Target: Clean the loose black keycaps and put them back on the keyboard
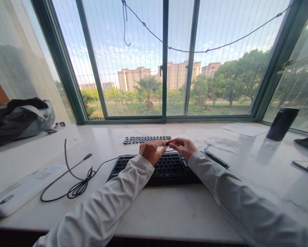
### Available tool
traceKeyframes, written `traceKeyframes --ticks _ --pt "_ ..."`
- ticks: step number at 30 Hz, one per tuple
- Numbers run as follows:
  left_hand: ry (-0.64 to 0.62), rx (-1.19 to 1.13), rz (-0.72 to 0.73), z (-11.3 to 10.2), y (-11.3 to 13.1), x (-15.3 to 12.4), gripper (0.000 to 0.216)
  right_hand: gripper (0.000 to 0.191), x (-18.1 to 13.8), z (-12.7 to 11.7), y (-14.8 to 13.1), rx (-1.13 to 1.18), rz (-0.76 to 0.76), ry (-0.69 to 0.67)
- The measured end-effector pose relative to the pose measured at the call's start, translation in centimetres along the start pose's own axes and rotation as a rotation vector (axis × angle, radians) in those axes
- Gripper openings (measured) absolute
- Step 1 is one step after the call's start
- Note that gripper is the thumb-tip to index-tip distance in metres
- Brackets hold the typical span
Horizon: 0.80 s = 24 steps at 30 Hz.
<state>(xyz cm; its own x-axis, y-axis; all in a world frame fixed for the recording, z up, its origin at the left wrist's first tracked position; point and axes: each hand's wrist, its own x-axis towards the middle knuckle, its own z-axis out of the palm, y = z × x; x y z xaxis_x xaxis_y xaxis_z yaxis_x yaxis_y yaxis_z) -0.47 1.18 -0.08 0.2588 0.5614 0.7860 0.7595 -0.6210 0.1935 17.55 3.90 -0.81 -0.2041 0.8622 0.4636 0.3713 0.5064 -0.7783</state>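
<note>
A black keyboard lies on the pale countertop in front of me, partly covered by my hands and sleeves. Above its back edge, my left hand and my right hand meet at the fingertips. Pinched between them is a small black keycap, mostly hidden by the fingers. Just behind the hands, loose black keycaps are laid out in rows on the counter. To the right of the keyboard lies a slim dark tool, whose exact kind I cannot tell.
Left of the keyboard is its coiled black cable. A white box with a dark bag on it stands farther left. At the right are a black cylinder, a phone, paper and clear plastic wrap.
</note>
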Motion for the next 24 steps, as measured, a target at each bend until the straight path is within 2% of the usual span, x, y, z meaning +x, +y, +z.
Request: traceKeyframes --ticks 7,10,16,20,24 --pt "-0.022 0.011 -0.036 -0.22 0.18 0.0 0.033 0.038 0.1 0.3 0.01 0.233 0.106 -0.038" --pt "-0.019 0.031 -0.069 -0.3 0.15 -0.01 0.032 0.04 0.09 0.43 -0.08 0.338 0.143 -0.075" --pt "-0.004 0.028 -0.003 -0.11 -0.12 -0.07 0.019 0.036 0.02 0.37 -0.31 0.367 0.13 -0.084" --pt "0.001 -0.049 0.064 0.1 -0.33 -0.12 0.02 0.039 0.02 0.42 -0.58 0.417 0.168 -0.147" --pt "0.022 -0.069 0.027 -0.05 -0.3 -0.08 0.022 0.046 -0.06 0.61 -0.78 0.383 0.124 -0.207"
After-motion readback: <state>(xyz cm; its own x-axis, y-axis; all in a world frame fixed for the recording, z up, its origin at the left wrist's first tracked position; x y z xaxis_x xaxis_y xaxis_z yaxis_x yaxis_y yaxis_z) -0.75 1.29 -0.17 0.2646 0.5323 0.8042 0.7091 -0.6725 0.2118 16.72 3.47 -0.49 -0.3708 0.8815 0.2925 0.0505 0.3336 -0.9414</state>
